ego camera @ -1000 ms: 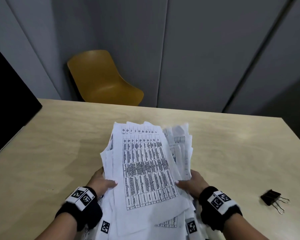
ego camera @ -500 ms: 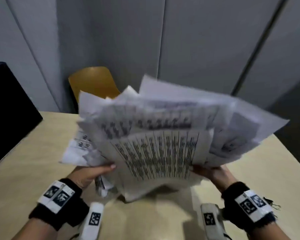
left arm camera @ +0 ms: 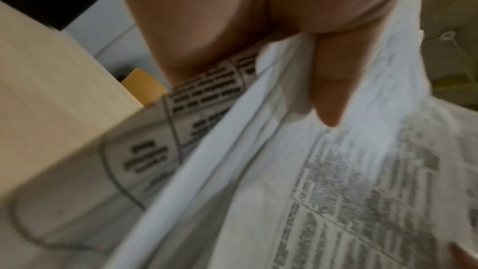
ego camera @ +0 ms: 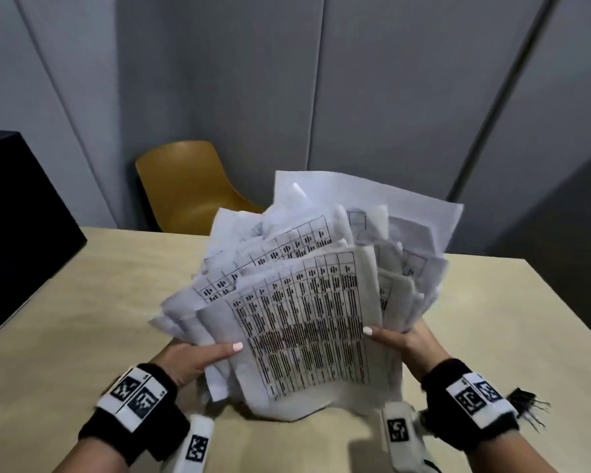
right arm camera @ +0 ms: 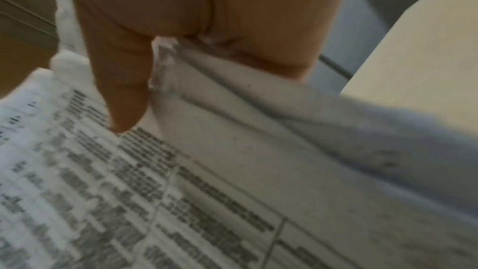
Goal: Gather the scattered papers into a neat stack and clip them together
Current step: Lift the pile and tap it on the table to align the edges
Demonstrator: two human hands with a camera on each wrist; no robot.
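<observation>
Paper sheets (ego camera: 307, 322) splay unevenly while your left hand (ego camera: 198, 358) and right hand (ego camera: 406, 343) pinch their sides; loosen both slightly and tap the bottom edge on the table (ego camera: 82, 319)

Papers (ego camera: 307, 322): printed tables, text blurred, nothing legible.

Thin white papers (ego camera: 307, 322), matt and printed with black tables, look limp and slightly crumpled at the edges. The desk (ego camera: 82, 322) has a pale wood-grain top with a smooth, low-sheen finish. A mustard chair (ego camera: 185, 189) has a smooth moulded plastic shell with a soft gloss. The binder clip (ego camera: 526, 399) is black with thin wire handles.
</observation>
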